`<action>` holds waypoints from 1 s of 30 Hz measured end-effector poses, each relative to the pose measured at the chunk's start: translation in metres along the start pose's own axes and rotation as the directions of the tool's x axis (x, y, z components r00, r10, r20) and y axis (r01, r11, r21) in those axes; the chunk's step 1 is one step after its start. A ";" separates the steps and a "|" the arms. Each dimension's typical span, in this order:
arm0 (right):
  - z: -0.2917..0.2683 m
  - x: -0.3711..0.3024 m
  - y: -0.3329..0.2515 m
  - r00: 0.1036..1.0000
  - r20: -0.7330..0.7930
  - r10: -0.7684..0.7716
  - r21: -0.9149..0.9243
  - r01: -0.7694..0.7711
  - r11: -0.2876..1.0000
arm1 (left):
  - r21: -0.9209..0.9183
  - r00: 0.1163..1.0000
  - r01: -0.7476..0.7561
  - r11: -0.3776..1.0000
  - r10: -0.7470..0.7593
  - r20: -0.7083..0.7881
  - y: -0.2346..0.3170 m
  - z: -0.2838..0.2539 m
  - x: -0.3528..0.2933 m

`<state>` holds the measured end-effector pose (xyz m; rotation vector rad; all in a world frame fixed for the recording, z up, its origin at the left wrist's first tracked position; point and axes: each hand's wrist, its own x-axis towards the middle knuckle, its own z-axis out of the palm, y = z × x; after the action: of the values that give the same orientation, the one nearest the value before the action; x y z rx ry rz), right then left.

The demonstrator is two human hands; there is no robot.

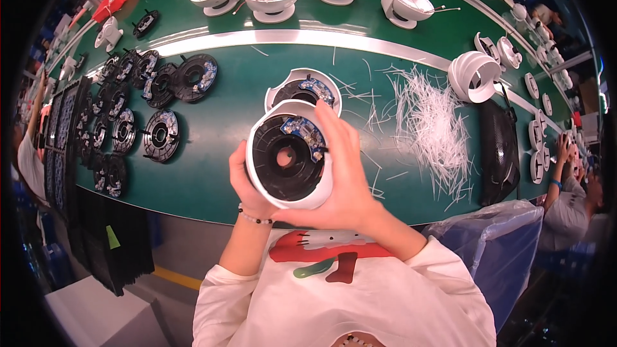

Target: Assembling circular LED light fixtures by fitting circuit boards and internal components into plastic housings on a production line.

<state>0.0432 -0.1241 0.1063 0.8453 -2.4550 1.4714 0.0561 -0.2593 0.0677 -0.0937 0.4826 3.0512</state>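
Observation:
A round white plastic housing is held up in front of me between both hands. A black ribbed disc with a central hole sits inside it, and a curved blue circuit board is on the disc's upper right. My left hand is closed round the housing's lower left side. My right hand wraps its right side, with fingers reaching up toward the top. Just beyond, partly hidden by the held one, is a second white housing with a black disc and circuit board in it.
Several black discs with circuit boards lie on the left of the green table. At right are a heap of thin white strips, a white rounded shell and a black bag. White assemblies stand along the far bench.

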 end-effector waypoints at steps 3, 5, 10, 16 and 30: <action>0.001 -0.002 -0.002 0.998 -0.011 -0.068 -0.057 0.068 0.996 | 0.124 0.997 -0.071 0.990 0.072 -0.008 -0.003 0.001 -0.001; -0.003 0.001 -0.001 0.997 0.000 -0.081 -0.051 0.081 0.995 | 0.199 0.992 -0.118 0.973 0.126 -0.026 -0.004 0.000 -0.002; -0.015 0.008 0.000 0.990 0.123 -0.074 -0.123 0.090 0.988 | -0.012 0.970 0.158 0.987 -0.153 0.189 0.002 -0.001 0.005; -0.010 0.006 0.005 0.989 0.129 -0.073 -0.116 0.088 0.989 | 0.048 0.963 0.050 0.998 -0.061 0.262 -0.001 -0.014 -0.004; -0.025 0.009 0.040 0.973 -0.206 -0.104 -0.108 0.083 0.991 | 0.121 0.989 -0.113 0.986 0.123 -0.078 0.037 -0.004 0.014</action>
<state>0.0104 -0.0923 0.0918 0.7336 -2.2789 1.3223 0.0400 -0.2948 0.0746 -0.1987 0.6951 3.1354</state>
